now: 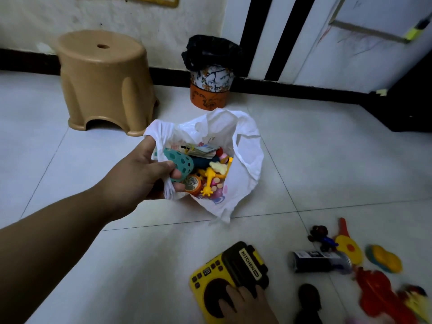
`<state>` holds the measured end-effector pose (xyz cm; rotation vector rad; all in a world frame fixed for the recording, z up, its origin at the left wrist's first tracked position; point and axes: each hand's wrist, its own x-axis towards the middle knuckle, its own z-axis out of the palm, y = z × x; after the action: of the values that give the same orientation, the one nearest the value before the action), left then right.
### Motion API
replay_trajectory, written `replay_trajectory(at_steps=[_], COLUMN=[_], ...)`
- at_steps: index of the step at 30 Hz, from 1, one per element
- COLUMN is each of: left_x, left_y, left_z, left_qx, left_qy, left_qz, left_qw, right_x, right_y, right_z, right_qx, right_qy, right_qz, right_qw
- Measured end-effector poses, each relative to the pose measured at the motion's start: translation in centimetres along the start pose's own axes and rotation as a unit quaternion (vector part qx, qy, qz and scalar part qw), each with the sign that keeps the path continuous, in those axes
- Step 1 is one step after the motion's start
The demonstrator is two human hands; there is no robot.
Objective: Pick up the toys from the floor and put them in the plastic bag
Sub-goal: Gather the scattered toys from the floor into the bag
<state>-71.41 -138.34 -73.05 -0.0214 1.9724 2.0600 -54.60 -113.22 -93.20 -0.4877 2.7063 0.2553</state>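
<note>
A person's left hand (pixel 149 169) grips the rim of a white plastic bag (pixel 247 141), holding it open on the tiled floor (pixel 327 171), with toys (pixel 210 174) heaped inside. The right hand (pixel 245 305) lies on a yellow toy cooker (pixel 210 274) near the bag; whether it grips cannot be told. A dark can (pixel 320 261), a yellow paddle (pixel 348 246) and a red toy (pixel 378 293) lie beside it. A tan stool (pixel 102 80) and a lined bin (pixel 210 73) stand behind the bag.

L hand (pixel 145 174) grips plastic bag (pixel 247 146) rim; R hand (pixel 245 305) on yellow kitchen toy (pixel 210 273).
</note>
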Motion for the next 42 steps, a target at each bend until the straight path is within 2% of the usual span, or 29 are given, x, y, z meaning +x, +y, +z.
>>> replay_trajectory(at_steps=[2,4,6,8,10,15,18,21,25,29,33,39,42], left_x=[-0.1,-0.2,-0.4,-0.6,-0.9,-1.4,-1.4,-1.2,-1.2,-1.5,-1.4,-1.5,-1.6], left_y=[0.0,-0.1,-0.1,0.0,0.1,-0.1,-0.1,0.0,0.2,0.3,0.3,0.2,0.3], left_z=[-0.2,-0.4,-0.6,-0.8,-0.9,-1.1,-1.1,-1.0,-1.1,-1.6,-2.0,-1.6,-1.7], left_qx=[-0.001,-0.003,-0.003,-0.003,-0.008,-0.03,-0.021,-0.012,-0.001,0.013,0.014,0.026,0.03], left_qy=[0.0,0.005,0.013,0.02,0.022,0.02,0.02,0.017,0.018,0.019,0.013,-0.008,-0.009], left_qz=[0.002,0.004,0.001,-0.004,-0.012,-0.027,-0.027,-0.024,-0.033,-0.047,-0.045,-0.035,-0.032], left_qw=[1.0,1.0,1.0,1.0,1.0,0.999,0.999,0.999,0.999,0.999,0.999,0.999,0.999], right_x=[1.0,2.8,4.9,5.8,6.2,5.1,3.8,2.7,0.9,0.3,5.5,17.7,20.8], right_y=[0.8,2.4,4.3,5.0,4.8,4.6,5.0,5.6,7.7,10.0,8.6,3.3,2.5], right_z=[-1.9,-3.8,-5.1,-6.4,-6.5,-5.6,-6.5,-10.5,-18.9,-23.5,-25.7,-28.8,-30.0], right_qx=[0.038,-0.004,-0.073,-0.082,-0.114,-0.091,-0.002,0.085,0.184,0.23,0.239,0.212,0.196], right_qy=[-0.015,-0.022,-0.059,-0.17,-0.184,-0.173,-0.176,-0.169,-0.111,-0.005,0.02,-0.057,0.005], right_qz=[-0.024,-0.057,-0.1,-0.088,-0.094,-0.108,-0.087,-0.052,-0.027,0.03,0.067,0.068,0.066], right_qw=[0.999,0.998,0.99,0.978,0.972,0.975,0.98,0.981,0.976,0.973,0.969,0.973,0.978])
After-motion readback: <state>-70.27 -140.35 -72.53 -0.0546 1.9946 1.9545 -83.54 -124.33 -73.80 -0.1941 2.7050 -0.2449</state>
